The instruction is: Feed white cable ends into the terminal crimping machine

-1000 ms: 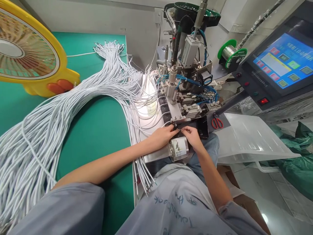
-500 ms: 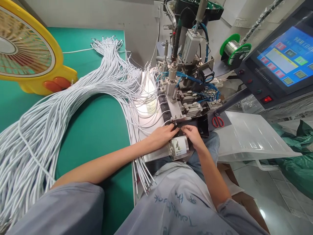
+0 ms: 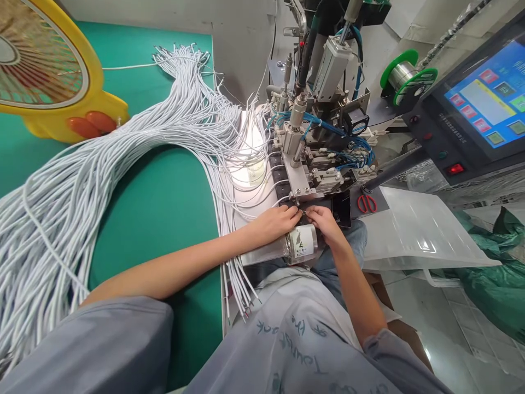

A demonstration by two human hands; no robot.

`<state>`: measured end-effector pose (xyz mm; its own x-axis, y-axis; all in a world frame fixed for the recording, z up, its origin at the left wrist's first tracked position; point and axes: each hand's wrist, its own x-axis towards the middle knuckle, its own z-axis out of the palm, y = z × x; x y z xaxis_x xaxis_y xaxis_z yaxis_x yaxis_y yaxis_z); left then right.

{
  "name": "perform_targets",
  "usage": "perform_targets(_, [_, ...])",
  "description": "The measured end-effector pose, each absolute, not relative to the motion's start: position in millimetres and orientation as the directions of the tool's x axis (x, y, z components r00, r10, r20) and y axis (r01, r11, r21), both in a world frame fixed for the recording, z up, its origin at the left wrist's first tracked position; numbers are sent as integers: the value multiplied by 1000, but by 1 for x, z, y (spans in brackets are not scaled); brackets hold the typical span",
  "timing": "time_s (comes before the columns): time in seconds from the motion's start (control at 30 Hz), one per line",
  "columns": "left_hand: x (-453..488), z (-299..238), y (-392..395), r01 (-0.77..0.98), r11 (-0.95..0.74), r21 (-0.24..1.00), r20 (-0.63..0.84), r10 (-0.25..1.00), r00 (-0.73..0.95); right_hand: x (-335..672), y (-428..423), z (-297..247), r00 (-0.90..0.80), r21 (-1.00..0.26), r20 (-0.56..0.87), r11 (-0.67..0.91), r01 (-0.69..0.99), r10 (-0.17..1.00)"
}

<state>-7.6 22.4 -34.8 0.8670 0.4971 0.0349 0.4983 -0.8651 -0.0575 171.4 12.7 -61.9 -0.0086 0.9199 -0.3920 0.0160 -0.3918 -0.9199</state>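
My left hand (image 3: 281, 221) is closed at the front end of a wire-processing machine (image 3: 299, 164), its fingertips pinched together. Facing it, my right hand (image 3: 324, 221) is pinched too, and the two sets of fingertips nearly meet. Whatever lies between them is too small to make out. Just below the hands is a clear packet with a white label (image 3: 302, 242). White cables (image 3: 256, 191) run from the left into the machine's black side rail, close to my left hand. A thick bundle of white cables (image 3: 135, 145) lies across the green table mat (image 3: 156, 202).
A yellow fan (image 3: 96, 101) stands at the left. To the right are red-handled scissors (image 3: 366, 202), a wire spool with green flanges (image 3: 404, 76), a touchscreen panel (image 3: 488, 104) and a translucent plastic tray (image 3: 422, 230). Cable ends (image 3: 244, 298) hang over the table edge by my lap.
The view has tilted slightly, so the machine sits a little further right and higher. Both hands stay pinched at the same spot, with fingertips slightly shifted.
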Motion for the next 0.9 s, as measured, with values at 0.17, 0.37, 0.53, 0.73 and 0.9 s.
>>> perform_targets(0.17, [-8, -35, 24, 484, -872, -74, 32, 483, 875, 171, 14, -66, -20, -933, -358, -358, -18, 934])
perform_targets(0.37, [-7, -34, 24, 505, -860, -75, 25, 505, 863, 174, 15, -70, -58, -921, -389, -390, -5, 919])
perform_targets(0.53, [-7, -30, 24, 499, -864, -71, 9, 500, 866, 172, 14, -66, 43, -949, -314, -314, -10, 948])
perform_targets(0.73, [-8, -28, 23, 508, -860, -47, 17, 507, 862, 170, 14, -61, 43, -963, -258, -261, 62, 965])
perform_targets(0.9, [-7, -28, 23, 530, -847, -39, 1, 530, 848, 171, 17, -65, 3, -951, -305, -305, 58, 952])
